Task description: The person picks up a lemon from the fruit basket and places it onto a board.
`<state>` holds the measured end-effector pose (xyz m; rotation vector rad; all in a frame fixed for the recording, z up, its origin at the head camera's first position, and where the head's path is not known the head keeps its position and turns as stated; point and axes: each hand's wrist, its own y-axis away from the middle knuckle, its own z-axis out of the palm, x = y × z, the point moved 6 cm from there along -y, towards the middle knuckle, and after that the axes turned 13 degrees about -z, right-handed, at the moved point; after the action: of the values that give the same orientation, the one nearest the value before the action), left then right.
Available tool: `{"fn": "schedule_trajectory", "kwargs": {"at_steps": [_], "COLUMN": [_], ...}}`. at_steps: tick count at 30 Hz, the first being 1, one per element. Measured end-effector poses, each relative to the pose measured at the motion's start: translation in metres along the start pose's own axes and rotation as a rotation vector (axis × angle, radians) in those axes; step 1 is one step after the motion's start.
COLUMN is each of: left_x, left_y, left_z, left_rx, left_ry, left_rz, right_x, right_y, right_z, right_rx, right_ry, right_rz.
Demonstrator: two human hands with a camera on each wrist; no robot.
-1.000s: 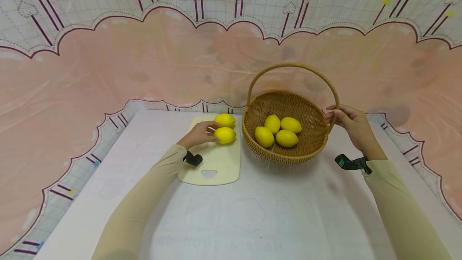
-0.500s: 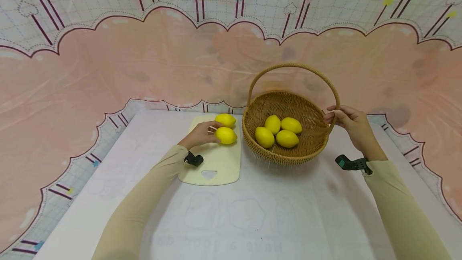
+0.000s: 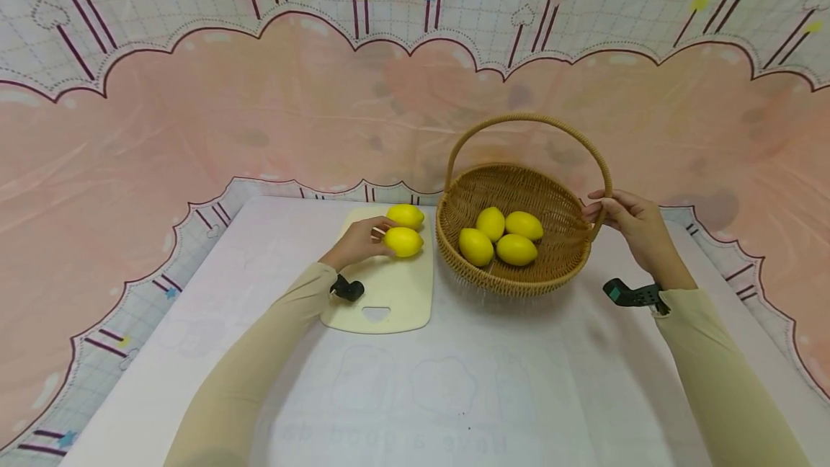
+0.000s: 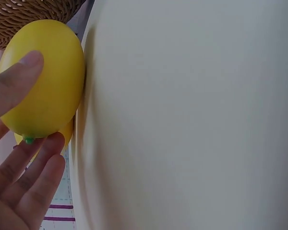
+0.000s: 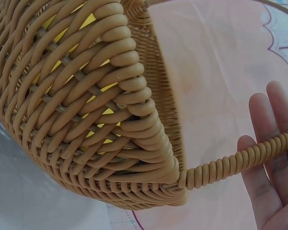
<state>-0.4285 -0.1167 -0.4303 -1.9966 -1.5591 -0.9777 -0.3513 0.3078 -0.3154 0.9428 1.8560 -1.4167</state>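
Under our left hand (image 3: 359,242): a lemon (image 3: 403,241) on the board (image 3: 395,294), thumb and fingers curled round it, grip looks set. Second lemon (image 3: 405,216) lies just beyond, touching or nearly so. Right hand (image 3: 627,225) has its fingers wrapped on the basket (image 3: 512,281) handle where it meets the rim, steadying it. Four lemons sit inside, between our hands. Step looks like pickup off the board; next move would call for a lift clearing the near rim, then across toward the right hand. The held lemon is smooth, glossy yellow, green nub at one end.
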Motion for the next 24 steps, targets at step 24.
{"fn": "schedule_trajectory", "kwargs": {"at_steps": [24], "left_x": [-0.0008], "left_y": [0.0039], "left_z": [-0.0055], "left_rx": [0.007], "left_ry": [-0.038], "left_rz": [-0.020], "right_x": [0.0015], "right_y": [-0.0009], "right_z": [-0.0005], "right_rx": [0.004], "right_ry": [0.010], "right_rz": [0.012]}}
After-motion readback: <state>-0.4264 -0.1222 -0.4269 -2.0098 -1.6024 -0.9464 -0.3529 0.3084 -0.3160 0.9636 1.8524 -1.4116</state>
